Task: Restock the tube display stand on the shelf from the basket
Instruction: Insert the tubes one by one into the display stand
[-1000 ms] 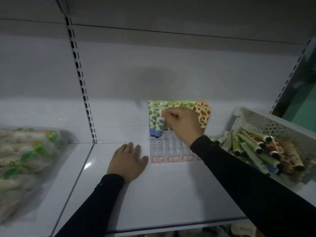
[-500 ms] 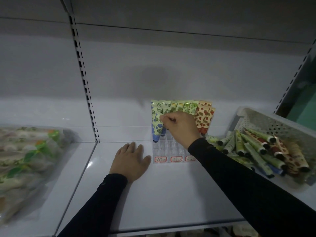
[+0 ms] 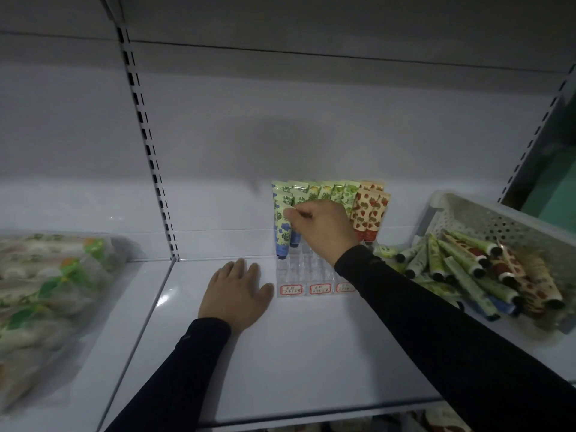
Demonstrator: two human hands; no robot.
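A clear tiered tube stand (image 3: 308, 272) sits at the back of the white shelf (image 3: 280, 353), with red-framed labels along its front. Green, blue-flowered and strawberry-print tubes stand in its back rows. My right hand (image 3: 321, 229) pinches the top of a blue-flowered tube (image 3: 282, 232) at the stand's left side, its cap down in a slot. My left hand (image 3: 237, 294) rests flat on the shelf just left of the stand. The white perforated basket (image 3: 486, 219) at the right holds several loose tubes (image 3: 467, 269).
A clear bag of packaged goods (image 3: 46, 294) lies on the neighbouring shelf bay at the left. A slotted upright (image 3: 146, 145) divides the two bays. The stand's front rows hold no tubes.
My right hand has lowered the blue-flowered tube down into the left side of the stand. My left hand has stayed flat on the shelf.
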